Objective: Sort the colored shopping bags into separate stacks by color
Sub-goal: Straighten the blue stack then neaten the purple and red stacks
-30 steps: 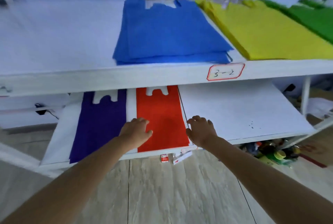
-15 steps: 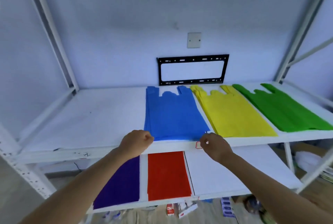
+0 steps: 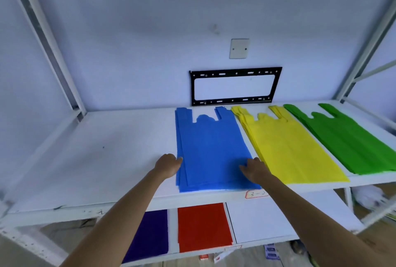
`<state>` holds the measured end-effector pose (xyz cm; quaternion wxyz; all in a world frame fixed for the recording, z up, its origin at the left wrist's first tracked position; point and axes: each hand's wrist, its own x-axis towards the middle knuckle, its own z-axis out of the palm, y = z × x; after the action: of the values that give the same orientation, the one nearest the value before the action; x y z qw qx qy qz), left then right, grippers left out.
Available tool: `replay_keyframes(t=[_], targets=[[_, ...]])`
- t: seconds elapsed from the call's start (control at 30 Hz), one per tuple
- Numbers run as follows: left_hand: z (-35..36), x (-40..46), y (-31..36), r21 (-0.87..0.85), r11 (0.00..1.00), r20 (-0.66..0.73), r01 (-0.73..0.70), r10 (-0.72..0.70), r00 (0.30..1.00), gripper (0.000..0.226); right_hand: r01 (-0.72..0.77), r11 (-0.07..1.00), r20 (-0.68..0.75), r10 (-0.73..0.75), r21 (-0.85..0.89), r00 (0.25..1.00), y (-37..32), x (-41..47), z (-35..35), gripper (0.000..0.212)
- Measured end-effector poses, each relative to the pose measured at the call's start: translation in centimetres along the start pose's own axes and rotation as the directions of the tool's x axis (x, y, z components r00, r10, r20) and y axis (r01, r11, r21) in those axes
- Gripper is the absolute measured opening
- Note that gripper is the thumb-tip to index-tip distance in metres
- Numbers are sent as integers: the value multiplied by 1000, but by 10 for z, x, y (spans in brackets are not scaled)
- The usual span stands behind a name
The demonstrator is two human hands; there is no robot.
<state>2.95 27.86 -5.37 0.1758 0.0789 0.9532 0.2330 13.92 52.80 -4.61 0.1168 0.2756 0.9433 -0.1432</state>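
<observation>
On the upper shelf point(image 3: 107, 155) your left hand point(image 3: 168, 164) and right hand point(image 3: 255, 169) flank the blue bag stack point(image 3: 212, 148), fingers loosely curled at its 2 side edges, gripping nothing I can confirm; it's probably light, floppy, slippery fabric, so pinch both near corners together.

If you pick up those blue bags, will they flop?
Probably. The stack of flat blue fabric shopping bags looks thin and soft, so it would likely droop. Its layers sit slightly fanned at the left edge, so they may slide apart.
</observation>
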Motion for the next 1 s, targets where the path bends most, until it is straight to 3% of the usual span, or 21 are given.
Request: replay_keyframes(t=[0.1,0.27,0.4,0.5,0.57,0.67,0.83,1.0], targets=[[8,10,4,-23,1000,-29,-14,13,999,50,31,999,-86,-34,-39,996,-2,1,6,41],[12,19,4,-20,1000,-80,15,-17,997,42,-30,986,-199,63,162,978,9,17,-1,34],[18,21,11,6,999,-110,37,-36,993,42,-61,986,-40,68,158,997,9,38,5,44],[22,24,13,1,1000,3,27,-27,1000,27,-17,983,-47,26,185,999,10,48,7,36],[18,28,11,-31,998,104,61,-57,993,41,-11,956,-94,40,293,995,17,52,2,30],[5,34,10,-118,980,225,159,-129,966,62,-53,925,-69,85,376,994,23,61,-5,41],[-1,58,10,-215,964,58,155,-146,988,58,-13,858,18,5,513,1000,2,74,-4,25],[-3,73,12,-111,983,49,143,-138,989,64,-69,794,-17,99,604,995,-9,88,-9,43]])
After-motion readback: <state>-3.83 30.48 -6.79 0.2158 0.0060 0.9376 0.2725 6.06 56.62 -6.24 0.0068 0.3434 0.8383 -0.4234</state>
